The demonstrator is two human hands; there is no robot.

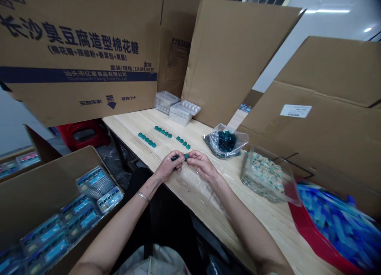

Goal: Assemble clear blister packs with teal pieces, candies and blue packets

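Observation:
Above the near edge of the wooden table, my two hands meet at the fingertips. My left hand (170, 166) is closed around something dark, perhaps more small pieces, and its fingertips touch a small green piece (186, 157). Thumb and fingers of my right hand (204, 164) pinch that same green piece from the other side. Just beyond them, similar green pieces lie in short rows: one row (147, 140) at the left, another row (163, 132) behind it, and a third row (183, 142) nearer the middle. Clear plastic trays (198, 181) lie partly under my right hand and forearm.
An open bag (228, 142) holds dark teal pieces. A clear tub (248, 175) contains small white-green packets; a red basin (300, 223) holds blue strips. Stacked clear trays (181, 113) stand at the back. Cardboard boxes (238, 49) wall the table; a carton (98, 156) of packages sits left.

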